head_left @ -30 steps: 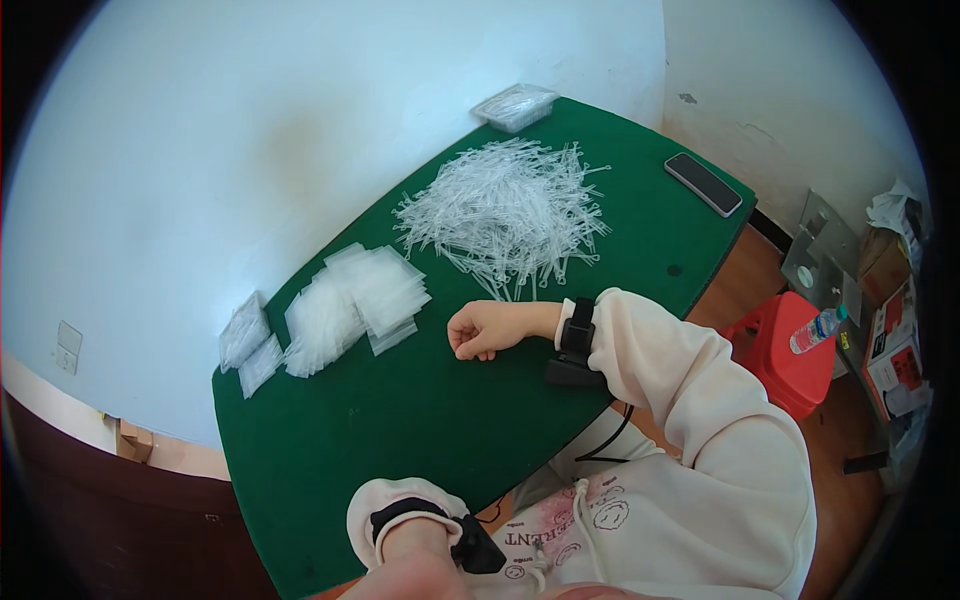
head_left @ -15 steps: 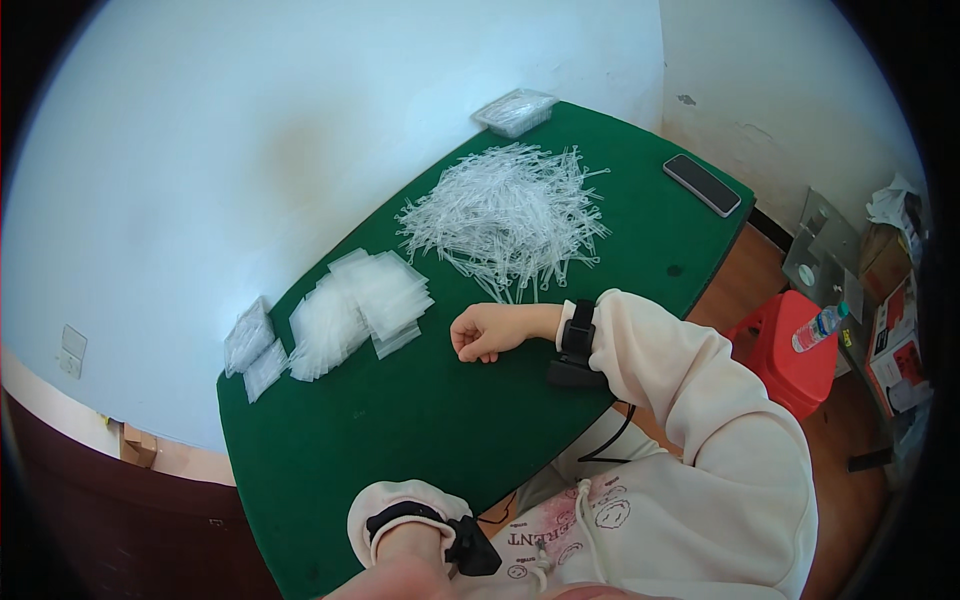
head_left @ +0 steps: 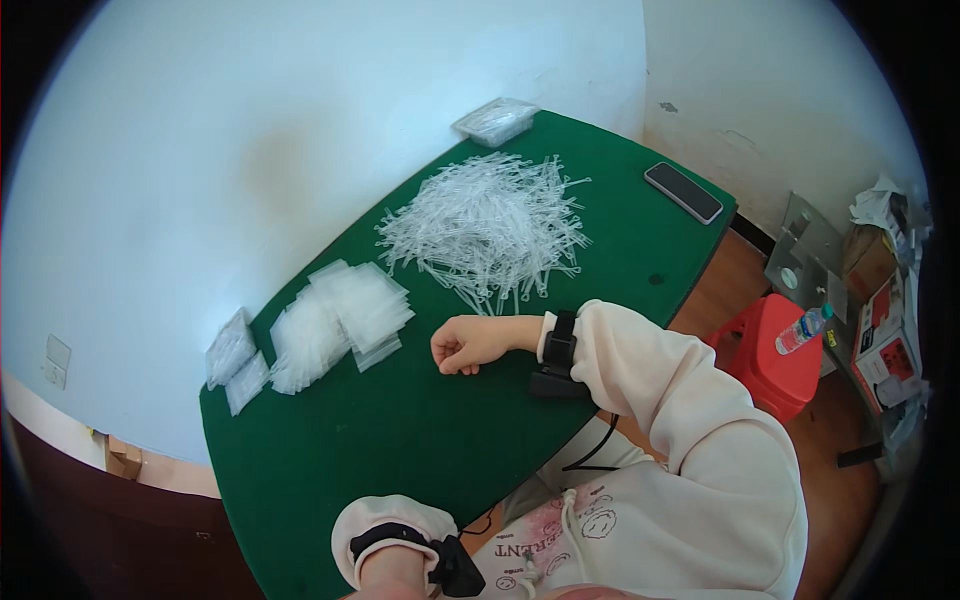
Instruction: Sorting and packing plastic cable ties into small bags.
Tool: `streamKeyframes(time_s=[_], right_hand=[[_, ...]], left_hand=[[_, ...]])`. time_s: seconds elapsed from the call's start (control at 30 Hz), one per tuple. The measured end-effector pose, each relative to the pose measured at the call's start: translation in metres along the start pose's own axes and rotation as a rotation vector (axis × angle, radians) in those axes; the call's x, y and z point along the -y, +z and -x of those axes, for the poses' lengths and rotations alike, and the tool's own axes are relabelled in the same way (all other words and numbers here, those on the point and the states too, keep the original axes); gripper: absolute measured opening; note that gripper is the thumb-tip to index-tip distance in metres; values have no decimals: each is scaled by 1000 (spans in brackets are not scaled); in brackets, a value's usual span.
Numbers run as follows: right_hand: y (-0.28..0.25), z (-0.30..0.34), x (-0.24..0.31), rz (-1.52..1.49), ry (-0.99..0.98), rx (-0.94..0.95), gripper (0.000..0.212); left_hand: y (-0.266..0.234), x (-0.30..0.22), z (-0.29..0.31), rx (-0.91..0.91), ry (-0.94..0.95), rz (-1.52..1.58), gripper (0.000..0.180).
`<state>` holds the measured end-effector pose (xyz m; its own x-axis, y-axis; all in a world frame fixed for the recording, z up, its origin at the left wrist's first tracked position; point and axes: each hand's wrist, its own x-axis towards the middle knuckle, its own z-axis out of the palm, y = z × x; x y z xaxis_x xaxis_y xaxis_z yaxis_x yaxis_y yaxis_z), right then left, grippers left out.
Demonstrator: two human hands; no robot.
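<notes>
The right hand (head_left: 470, 346) is over the green table (head_left: 330, 445), fingers curled narrow; whether they hold anything, I cannot tell. The left hand lies past the lower edge, fingers unseen. From the right hand: one heap of clear sticks (head_left: 485, 228), too many to count, at 12 o'clock; one fan of bags (head_left: 338, 325) near 9; two packets (head_left: 238, 363) beyond, by the table's edge; one phone (head_left: 684, 192) at 2. Open cloth spreads toward 7.
</notes>
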<state>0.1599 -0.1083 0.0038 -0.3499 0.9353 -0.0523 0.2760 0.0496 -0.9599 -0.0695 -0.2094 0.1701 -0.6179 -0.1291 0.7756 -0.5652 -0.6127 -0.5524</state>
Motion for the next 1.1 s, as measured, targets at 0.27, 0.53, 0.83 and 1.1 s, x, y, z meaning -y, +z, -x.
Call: streamKeyframes(time_s=[0.27, 0.53, 0.83, 1.1], right_hand=[[-1, -1, 0, 28, 9, -6, 13], [1, 0, 1, 20, 2, -11, 15], [-1, 3, 1, 30, 0, 4, 14], [2, 7, 8, 159, -153, 381, 22]], left_hand=[[-11, 3, 5, 113, -25, -126, 31], [-10, -1, 3, 105, -51, -120, 28], [-12, 14, -4, 329, -40, -357, 28], [-55, 93, 65, 432, -574, -746, 24]])
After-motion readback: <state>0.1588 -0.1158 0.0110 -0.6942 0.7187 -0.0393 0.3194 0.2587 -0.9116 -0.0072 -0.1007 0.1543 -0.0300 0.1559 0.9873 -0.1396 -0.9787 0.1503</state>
